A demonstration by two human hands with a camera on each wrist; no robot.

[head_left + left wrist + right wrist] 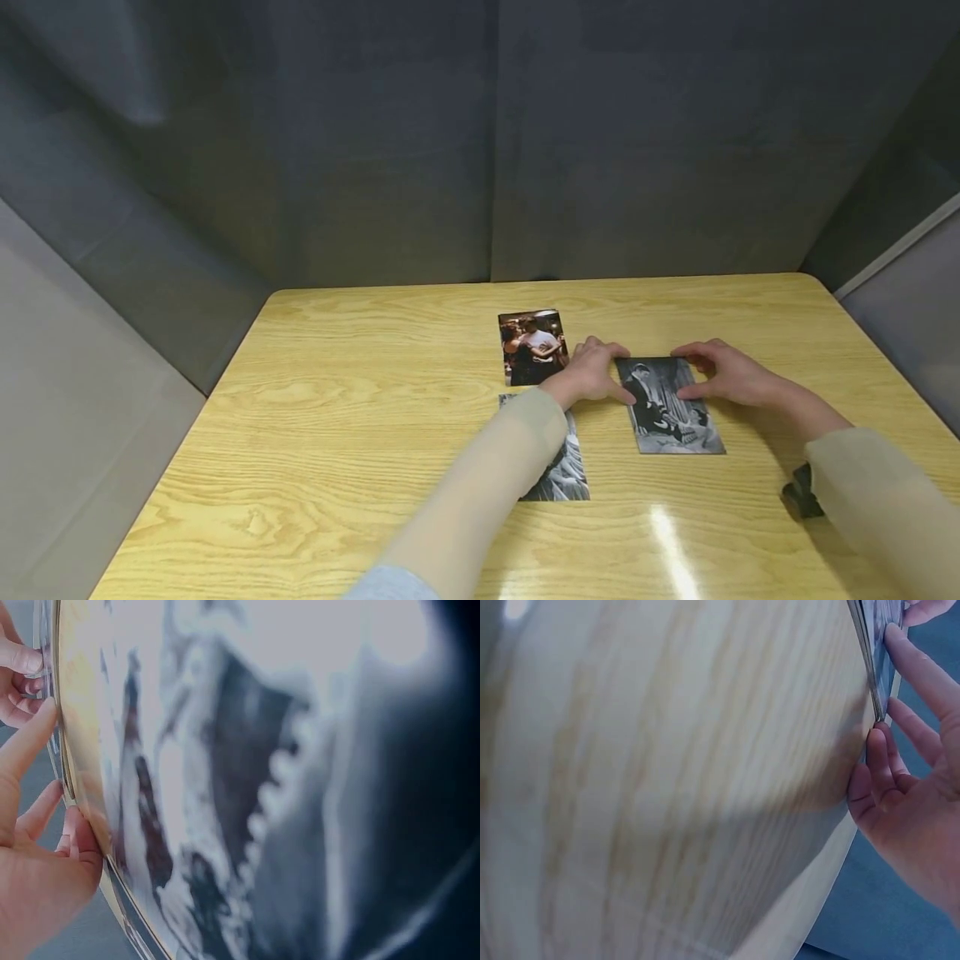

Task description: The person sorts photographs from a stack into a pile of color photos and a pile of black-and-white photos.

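A black-and-white photo [670,406] lies flat on the wooden table [337,400], right of centre. My left hand [592,372] rests its fingertips on the photo's top left corner and its thumb along the left edge. My right hand [723,372] touches the top right corner, thumb on the picture's face. In the right wrist view a finger of my right hand [900,750] lies against the photo's edge [877,645]. My left hand [52,772] shows at the left of its own wrist view, fingers fairly straight.
A colour photo [532,347] lies just beyond my left hand. A second black-and-white photo [564,471] sits partly under my left forearm and fills the left wrist view [262,810], blurred. Grey cloth walls enclose the table. A small black object [801,492] is by my right sleeve.
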